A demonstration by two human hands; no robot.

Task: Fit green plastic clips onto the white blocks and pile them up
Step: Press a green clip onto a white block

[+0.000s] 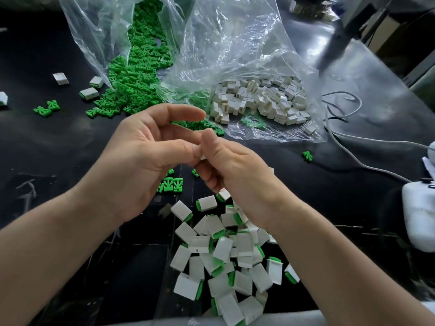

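Green clips point(138, 74) spill from a clear bag point(98, 31) onto the black table point(47, 149); white blocks point(259, 100) fill a second bag point(235, 43) beside it. Above the finished pile point(223, 260), your right hand point(235, 170) curls round a mostly hidden white block point(203, 157), while your left hand point(146, 158) pinches its other end, forefinger lifted.

The work surface is a black, glossy table point(47, 149) with pale scratches on its near left part. Daylight reflects softly on its far right part. Grey cables point(353, 158) lie on the right, near a white device point(419, 212) at the right edge. Brown cardboard boxes point(386, 31) stand far right, behind a dark post point(334, 50).
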